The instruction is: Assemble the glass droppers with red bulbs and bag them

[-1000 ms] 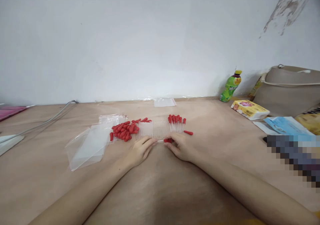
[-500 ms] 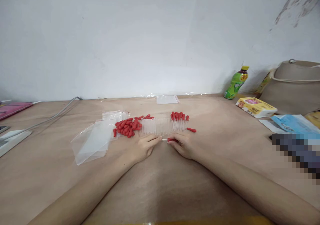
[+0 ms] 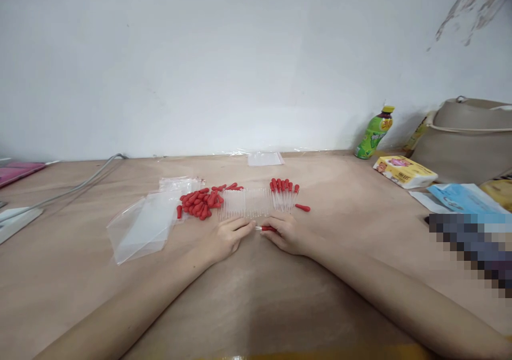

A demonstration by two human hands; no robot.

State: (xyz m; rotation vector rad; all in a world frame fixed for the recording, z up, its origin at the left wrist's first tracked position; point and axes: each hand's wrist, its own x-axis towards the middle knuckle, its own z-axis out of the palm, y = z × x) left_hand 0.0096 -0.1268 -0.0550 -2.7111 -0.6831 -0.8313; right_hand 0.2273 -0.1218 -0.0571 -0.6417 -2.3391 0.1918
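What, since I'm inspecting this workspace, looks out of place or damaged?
Two things: a brownish patch mars the pale wall at upper right, perhaps flaked paint; and one red bulb lies apart from the main pile, just right of the bulb-topped tubes. I see no spill.

The pile of rubber bulbs [image 3: 201, 204] is solid red. Right of the pile, the row of thin tubes [image 3: 258, 202] is colourless and see-through, and the finished droppers [image 3: 284, 193] pair clear stems with red tops. Left of it, the plastic bags [image 3: 140, 229] look clear to milky white. Far to its right, the drink bottle [image 3: 373, 136] is green with a yellow cap, the tissue pack [image 3: 405, 172] yellow and white with pink cartoon print, and the handbag [image 3: 468, 141] plain taupe.
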